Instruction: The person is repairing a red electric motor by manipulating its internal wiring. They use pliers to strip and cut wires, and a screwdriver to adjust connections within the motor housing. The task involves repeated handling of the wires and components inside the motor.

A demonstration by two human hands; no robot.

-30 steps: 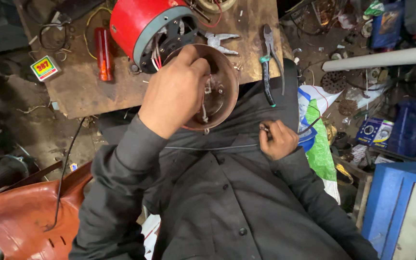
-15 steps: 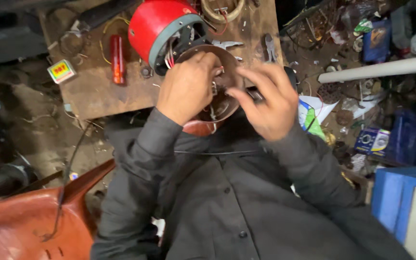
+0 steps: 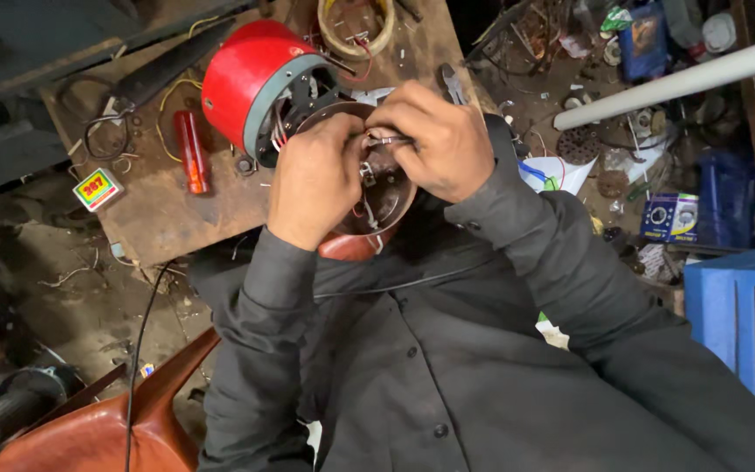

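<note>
- Carefully now: the round brown end cover sits at the desk edge, against the red motor housing.
- Left hand is wrapped over the cover's rim, grip closed on it; best kept firm so the cover cannot turn.
- Right hand has fingertips pinched together on a small metal piece inside; short, gentle pulls would spare the thin wires.

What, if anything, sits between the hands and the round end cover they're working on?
Nothing visible. The left hand and right hand both rest directly on the brown round cover, fingers meeting at the wires inside it. The red motor housing sits behind, clear.
</note>
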